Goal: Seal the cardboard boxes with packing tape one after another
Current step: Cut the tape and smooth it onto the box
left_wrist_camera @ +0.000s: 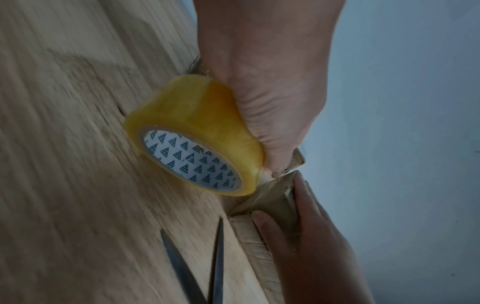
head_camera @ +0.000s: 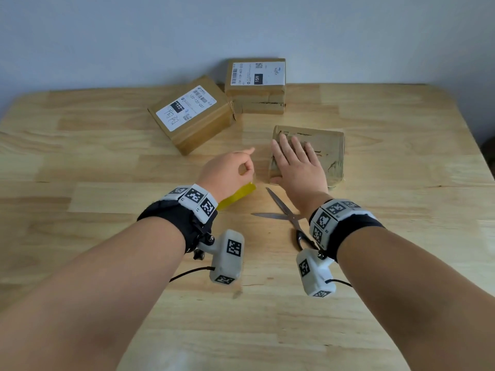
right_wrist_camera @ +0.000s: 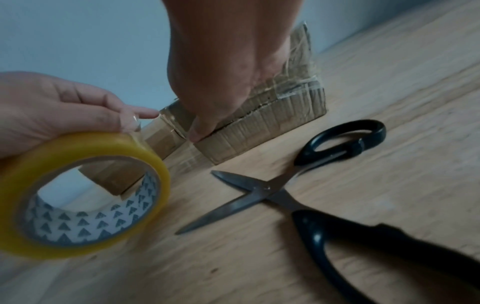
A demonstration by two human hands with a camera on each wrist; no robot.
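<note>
A worn brown cardboard box lies flat on the wooden table. My right hand lies flat on its top with straight fingers, the thumb pressing the box's left side. My left hand grips a yellow-tinted roll of packing tape just left of the box, index finger pointing out. A clear strip of tape runs from the roll to the box's near corner. The roll hangs above the table.
Black-handled scissors lie spread apart on the table in front of the box, under my right wrist. Two more labelled cardboard boxes stand behind: one at the centre left, one against the wall.
</note>
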